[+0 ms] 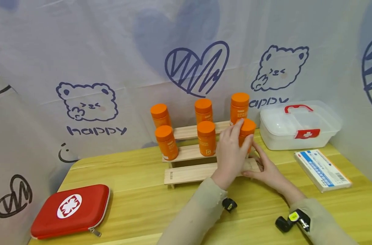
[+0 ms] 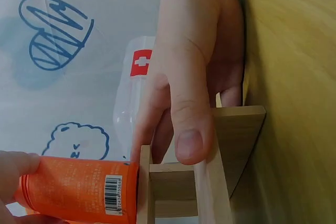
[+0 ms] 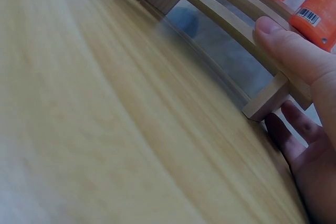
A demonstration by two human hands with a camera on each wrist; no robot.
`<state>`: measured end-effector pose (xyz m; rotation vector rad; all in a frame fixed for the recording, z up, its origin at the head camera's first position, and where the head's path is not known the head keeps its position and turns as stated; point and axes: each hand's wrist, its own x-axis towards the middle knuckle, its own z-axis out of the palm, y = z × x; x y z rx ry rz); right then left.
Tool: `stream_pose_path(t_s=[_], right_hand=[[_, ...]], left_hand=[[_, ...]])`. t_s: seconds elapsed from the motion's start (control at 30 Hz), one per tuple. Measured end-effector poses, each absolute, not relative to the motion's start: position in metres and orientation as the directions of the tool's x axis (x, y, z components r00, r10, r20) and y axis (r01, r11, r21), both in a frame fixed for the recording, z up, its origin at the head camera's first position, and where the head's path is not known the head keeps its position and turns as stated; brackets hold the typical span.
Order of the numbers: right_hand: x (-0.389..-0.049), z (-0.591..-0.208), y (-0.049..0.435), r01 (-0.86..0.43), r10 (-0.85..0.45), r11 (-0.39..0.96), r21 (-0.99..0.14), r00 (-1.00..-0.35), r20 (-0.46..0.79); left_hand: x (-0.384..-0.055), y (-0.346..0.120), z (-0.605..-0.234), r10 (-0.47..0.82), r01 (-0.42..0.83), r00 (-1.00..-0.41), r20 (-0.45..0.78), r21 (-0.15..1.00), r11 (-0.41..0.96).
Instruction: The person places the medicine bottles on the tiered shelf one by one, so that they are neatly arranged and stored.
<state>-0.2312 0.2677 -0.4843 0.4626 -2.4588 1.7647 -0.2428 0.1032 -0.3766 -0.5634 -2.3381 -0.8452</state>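
Observation:
My left hand (image 1: 229,148) pinches an orange bottle (image 1: 248,126) near its cap, at the right end of the middle step of a wooden tiered rack (image 1: 190,173). In the left wrist view that bottle (image 2: 79,187) shows a barcode, and its base meets the step. My right hand (image 1: 270,170) grips the right end of the lowest step; its thumb (image 3: 278,35) lies over the board while the fingers reach around the end support. Two more orange bottles, one left (image 1: 167,144) and one central (image 1: 206,139), stand on the middle step.
Three orange bottles, left (image 1: 161,115), centre (image 1: 203,110) and right (image 1: 239,107), stand on the top step. A clear first-aid box (image 1: 277,136) and a white-blue medicine box (image 1: 323,168) are right of the rack. A red zipped case (image 1: 91,204) lies front left.

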Motion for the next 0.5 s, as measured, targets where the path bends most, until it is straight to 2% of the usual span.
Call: stream_pose_path(t_s=[0.23, 0.5], right_hand=[[-0.2299, -0.4799, 0.2640, -0.287, -0.213, 0.218, -0.933, -0.947, 0.242], [-0.2293, -0.4828, 0.2645, -0.303, -0.207, 0.237, -0.923, -0.944, 0.257]], left_hand=[[-0.2518, 0.1025, -0.3743, 0.136, 0.513, -0.767, 0.627, 0.472, 0.717], [-0.2511, 0.1037, -0.3745, 0.145, 0.489, -0.818, 0.556, 0.541, 0.684]])
